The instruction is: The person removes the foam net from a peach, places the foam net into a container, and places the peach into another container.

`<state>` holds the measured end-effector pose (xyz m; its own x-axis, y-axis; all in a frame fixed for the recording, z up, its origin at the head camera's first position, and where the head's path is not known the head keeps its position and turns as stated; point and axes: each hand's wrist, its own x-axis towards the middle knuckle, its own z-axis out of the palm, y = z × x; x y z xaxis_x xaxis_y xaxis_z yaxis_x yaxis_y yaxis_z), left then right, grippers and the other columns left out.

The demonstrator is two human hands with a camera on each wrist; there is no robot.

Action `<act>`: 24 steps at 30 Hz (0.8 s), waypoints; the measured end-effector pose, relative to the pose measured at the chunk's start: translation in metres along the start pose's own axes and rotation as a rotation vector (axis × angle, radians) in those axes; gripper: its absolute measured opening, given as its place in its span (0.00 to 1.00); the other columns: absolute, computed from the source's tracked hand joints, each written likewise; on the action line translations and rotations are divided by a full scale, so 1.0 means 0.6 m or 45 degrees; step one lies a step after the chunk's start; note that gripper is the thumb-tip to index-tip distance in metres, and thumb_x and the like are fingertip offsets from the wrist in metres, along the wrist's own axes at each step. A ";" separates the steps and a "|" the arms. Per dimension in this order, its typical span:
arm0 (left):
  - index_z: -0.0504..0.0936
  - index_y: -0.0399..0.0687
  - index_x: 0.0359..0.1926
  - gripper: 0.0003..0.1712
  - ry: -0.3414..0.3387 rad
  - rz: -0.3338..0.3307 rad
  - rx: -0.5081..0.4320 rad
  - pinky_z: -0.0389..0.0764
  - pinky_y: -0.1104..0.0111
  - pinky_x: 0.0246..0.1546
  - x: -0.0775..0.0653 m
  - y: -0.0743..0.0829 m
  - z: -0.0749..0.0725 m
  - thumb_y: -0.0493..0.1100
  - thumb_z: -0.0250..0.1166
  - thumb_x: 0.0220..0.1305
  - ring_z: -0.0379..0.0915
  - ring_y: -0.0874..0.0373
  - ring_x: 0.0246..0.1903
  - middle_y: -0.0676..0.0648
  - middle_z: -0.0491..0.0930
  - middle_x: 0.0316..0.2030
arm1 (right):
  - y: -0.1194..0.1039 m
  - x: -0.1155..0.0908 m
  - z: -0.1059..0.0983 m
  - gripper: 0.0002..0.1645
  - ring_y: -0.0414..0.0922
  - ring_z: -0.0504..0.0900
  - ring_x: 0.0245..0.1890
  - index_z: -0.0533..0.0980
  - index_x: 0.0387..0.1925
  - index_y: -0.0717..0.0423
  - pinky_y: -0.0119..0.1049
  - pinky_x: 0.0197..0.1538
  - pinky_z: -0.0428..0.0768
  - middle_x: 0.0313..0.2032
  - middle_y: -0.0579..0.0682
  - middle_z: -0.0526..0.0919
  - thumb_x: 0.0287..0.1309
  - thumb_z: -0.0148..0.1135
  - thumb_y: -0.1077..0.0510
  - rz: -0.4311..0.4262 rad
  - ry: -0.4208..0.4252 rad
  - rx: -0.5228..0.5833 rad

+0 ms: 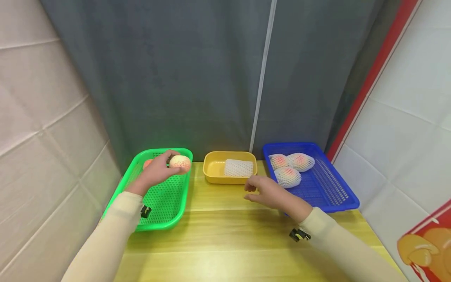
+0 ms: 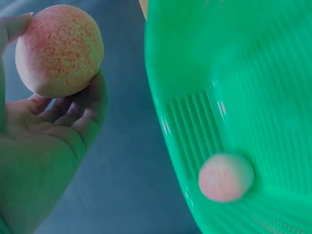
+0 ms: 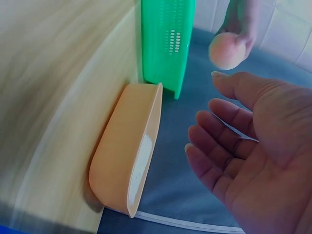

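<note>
A round, red-speckled peach (image 1: 181, 164) is pinched in the fingers of the left hand (image 1: 156, 172), near the rim of the green basket (image 1: 163, 199). In that perforated plastic lies a second peach (image 2: 225, 178), mostly hidden by the hand in the head view. The right hand (image 1: 266, 192), fingers loosely curved, hovers over the wood-grained table (image 1: 225, 235) near a smooth yellow box (image 1: 225, 180) holding white netting (image 1: 238, 168). Three netted peaches (image 1: 288, 177) fill one end of the blue basket (image 1: 327, 180). Behind hangs a grey curtain (image 1: 176, 78); a print (image 1: 426, 246) on the pale wall (image 1: 405, 129) is cut off.

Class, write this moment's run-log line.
left hand: holds peach; right hand: empty; green basket: another peach; blue basket: three netted peaches
</note>
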<state>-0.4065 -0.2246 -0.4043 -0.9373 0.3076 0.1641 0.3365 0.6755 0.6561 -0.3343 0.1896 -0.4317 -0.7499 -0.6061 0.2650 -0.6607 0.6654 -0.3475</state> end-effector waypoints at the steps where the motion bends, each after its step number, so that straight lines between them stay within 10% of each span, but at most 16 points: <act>1: 0.70 0.56 0.64 0.34 -0.004 -0.013 0.019 0.73 0.54 0.48 0.005 -0.009 -0.007 0.61 0.70 0.62 0.76 0.52 0.46 0.51 0.79 0.51 | -0.003 -0.003 0.000 0.11 0.40 0.80 0.39 0.79 0.39 0.46 0.37 0.45 0.81 0.37 0.44 0.83 0.59 0.74 0.50 -0.010 0.002 -0.005; 24: 0.63 0.36 0.68 0.41 -0.058 -0.174 0.317 0.75 0.50 0.44 0.096 -0.127 -0.057 0.54 0.66 0.63 0.72 0.41 0.47 0.35 0.73 0.55 | -0.021 -0.028 0.001 0.11 0.41 0.79 0.38 0.78 0.39 0.47 0.35 0.44 0.80 0.37 0.47 0.83 0.60 0.73 0.51 -0.063 -0.008 -0.024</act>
<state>-0.4894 -0.2814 -0.4197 -0.9723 0.2283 0.0497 0.2246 0.8549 0.4676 -0.3137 0.1910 -0.4323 -0.7159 -0.6415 0.2755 -0.6977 0.6425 -0.3169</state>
